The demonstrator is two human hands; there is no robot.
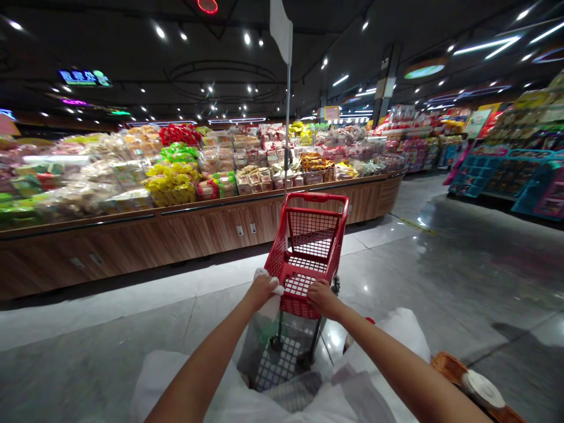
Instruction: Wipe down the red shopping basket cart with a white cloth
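Note:
A small red shopping cart [314, 198] with lattice plastic walls stands in front of me, and no goods show in its basket. My left hand [262, 289] is closed at the cart's near left corner, with the white top of a thin plastic bag [259, 332] bunched in its fingers. The translucent bag hangs below that hand, with something greenish showing faintly through it. On the near rim, my right hand [325, 298] is wrapped around the red plastic. A thin pole with a white flag [281, 30] rises at the cart's left side.
Beyond the cart runs a long wood-panelled display counter [247, 222] heaped with packaged goods. Turquoise racks [478, 170] stand to the right on the grey tiled floor [423, 264]. A brown object with a white round top [483, 388] is close by at lower right.

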